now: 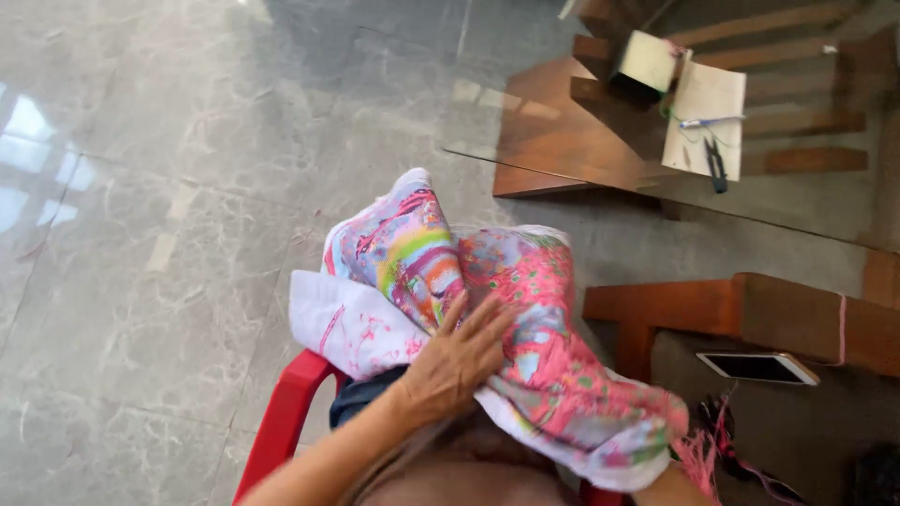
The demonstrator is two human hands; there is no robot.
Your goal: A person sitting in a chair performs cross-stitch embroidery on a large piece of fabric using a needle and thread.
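Observation:
A colourful stitched cloth (525, 319), pink, green and yellow on a white ground, lies bunched over my lap. My left hand (459, 361) rests flat on its middle, fingers stretched out and pointing up and to the right; the thumb is hidden. A white edge of the cloth (342, 323) hangs to the left of that hand. My right hand is not visible; only a bit of forearm (670, 487) shows at the bottom right under the cloth's lower end. Loose pink threads (703, 450) dangle beside it.
I sit on a red plastic chair (286, 417) above a grey marble floor (169, 234). A glass-topped wooden table (562, 141) at the upper right carries a small box (645, 64), paper (705, 117) and black snips (716, 165). A phone (757, 367) lies beside a wooden armrest (750, 314).

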